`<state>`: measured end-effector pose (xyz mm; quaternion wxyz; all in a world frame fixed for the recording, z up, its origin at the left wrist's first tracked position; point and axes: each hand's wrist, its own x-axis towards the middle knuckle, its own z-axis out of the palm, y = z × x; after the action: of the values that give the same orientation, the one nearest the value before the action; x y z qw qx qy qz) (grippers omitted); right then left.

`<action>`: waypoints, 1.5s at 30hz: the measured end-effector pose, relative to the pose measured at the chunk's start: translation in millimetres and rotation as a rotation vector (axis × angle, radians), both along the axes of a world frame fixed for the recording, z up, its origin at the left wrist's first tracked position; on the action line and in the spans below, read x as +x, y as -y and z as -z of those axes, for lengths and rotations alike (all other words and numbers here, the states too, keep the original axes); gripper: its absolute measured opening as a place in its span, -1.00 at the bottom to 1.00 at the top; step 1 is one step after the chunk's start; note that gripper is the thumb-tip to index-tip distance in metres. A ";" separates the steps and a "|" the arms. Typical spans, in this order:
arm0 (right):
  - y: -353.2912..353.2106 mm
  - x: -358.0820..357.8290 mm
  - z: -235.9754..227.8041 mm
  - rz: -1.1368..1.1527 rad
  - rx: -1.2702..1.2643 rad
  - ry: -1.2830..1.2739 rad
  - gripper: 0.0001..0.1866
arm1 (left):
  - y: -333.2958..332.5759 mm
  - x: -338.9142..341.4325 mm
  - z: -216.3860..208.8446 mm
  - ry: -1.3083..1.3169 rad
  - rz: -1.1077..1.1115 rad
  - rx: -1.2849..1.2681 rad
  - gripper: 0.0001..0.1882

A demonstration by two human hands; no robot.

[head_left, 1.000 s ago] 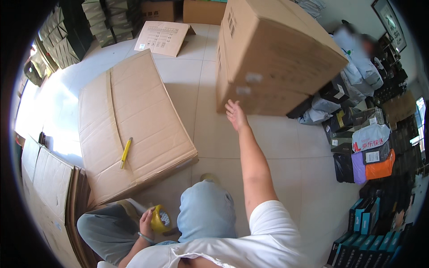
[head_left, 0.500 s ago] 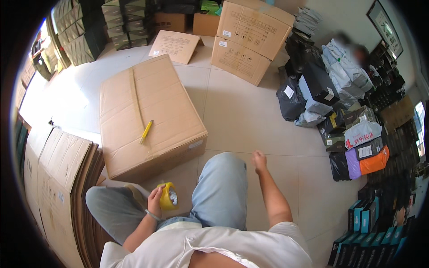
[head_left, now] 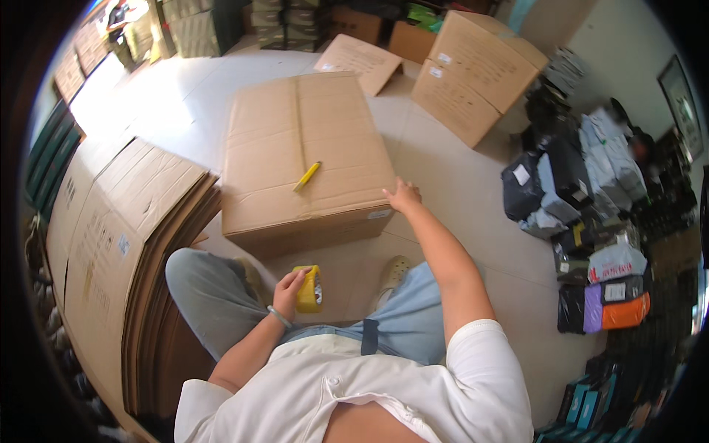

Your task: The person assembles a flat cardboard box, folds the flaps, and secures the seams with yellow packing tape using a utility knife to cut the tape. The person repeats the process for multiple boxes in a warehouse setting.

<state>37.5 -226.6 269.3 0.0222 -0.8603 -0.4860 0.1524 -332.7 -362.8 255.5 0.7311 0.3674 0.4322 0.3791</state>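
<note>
In front of me lies a large closed cardboard box point(head_left: 258, 162), a strip of tape running along the middle of its top. A yellow utility knife point(head_left: 307, 177) rests on that top. My left hand point(head_left: 289, 286) is closed around a thick roll of yellow packing tape point(head_left: 309, 289), held low between my knees and apart from the box. With its fingers spread, my right hand point(head_left: 404, 195) touches the box's near right corner and holds nothing.
Flattened cartons point(head_left: 111, 251) stand stacked at my left. Two big cartons point(head_left: 473, 77) and a folded cardboard sheet point(head_left: 358, 63) are at the back. Wrapped parcels point(head_left: 583, 177) pile up on the right, above teal-and-black boxes point(head_left: 587, 402). A person point(head_left: 122, 29) stands far left.
My right hand has gone from above the floor to the box corner. My view has shifted, and my right knee has swung outward. The tape roll stays in my left hand.
</note>
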 end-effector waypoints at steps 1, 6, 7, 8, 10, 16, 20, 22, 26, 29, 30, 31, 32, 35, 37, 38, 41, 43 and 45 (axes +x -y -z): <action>-5.9 -5.7 13.2 0.065 0.042 0.031 -0.23 | 0.5 -0.4 1.1 0.000 -0.006 -0.011 -0.66; -22.6 -13.6 59.4 0.228 0.257 -0.206 -0.18 | 4.2 -6.6 18.3 -0.079 -0.006 -0.050 -0.67; -20.7 -14.2 62.7 0.215 0.263 -0.193 -0.17 | 5.2 -6.2 19.4 -0.083 0.007 -0.045 -0.67; -18.6 -15.5 66.2 0.202 0.270 -0.180 -0.17 | 2.5 -5.6 20.5 -0.087 0.023 -0.040 -0.67; -14.0 -15.6 64.9 0.224 0.239 -0.160 -0.17 | -2.5 1.3 21.2 -0.081 0.062 -0.027 -0.67; 18.0 -30.9 55.4 0.262 0.185 -0.088 -0.21 | -1.0 4.9 5.5 -0.064 0.105 -0.039 -0.67; 54.9 -19.7 57.9 0.304 0.138 -0.059 -0.23 | 2.2 -6.6 -13.8 -0.023 0.134 -0.061 -0.66; 77.2 -11.4 58.3 0.319 0.129 -0.054 -0.23 | 2.3 -13.5 -18.0 0.006 0.122 -0.098 -0.67; 114.0 20.3 43.0 0.387 -0.032 -0.042 -0.21 | 3.6 -21.7 -14.2 0.026 0.097 -0.003 -0.67; 127.0 41.7 38.2 0.543 -0.062 0.405 -0.21 | 4.3 -20.7 -25.5 0.053 0.157 -0.025 -0.66; 122.7 48.6 39.1 0.461 -0.018 0.460 -0.22 | 4.2 -21.4 -25.0 0.045 0.174 -0.013 -0.66; 116.9 47.3 36.9 0.381 0.020 0.506 -0.24 | 3.7 -22.5 -21.8 0.032 0.232 -0.026 -0.67; 103.3 38.7 40.2 0.274 0.188 0.306 -0.28 | 5.9 -20.5 -20.1 0.028 0.259 -0.020 -0.68; 51.4 -59.8 11.1 -0.230 0.391 -0.006 -0.47 | 8.5 -20.3 -27.3 0.028 0.314 -0.067 -0.71; 39.3 -102.5 20.8 -0.382 0.276 0.159 -0.34 | 7.1 -19.6 -37.0 0.038 0.362 -0.059 -0.69; 30.8 -115.3 32.3 -0.390 0.178 0.218 -0.26 | 3.9 -19.3 -39.0 0.041 0.380 -0.051 -0.68; 31.4 -131.2 59.1 -0.274 0.100 0.198 -0.20 | 5.0 -22.5 -32.5 -0.050 0.379 0.192 -0.69; 30.9 -130.6 67.1 -0.282 0.102 0.154 -0.21 | 4.1 -24.3 -44.1 0.027 0.352 0.038 -0.69; 31.6 -131.7 69.6 -0.285 0.103 0.147 -0.21 | 2.1 -24.4 -43.5 0.078 0.310 -0.017 -0.70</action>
<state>-94.2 -258.2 199.7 0.0090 -0.7893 -0.6105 0.0657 -357.0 -364.9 299.0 0.8001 0.4086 0.3447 0.2722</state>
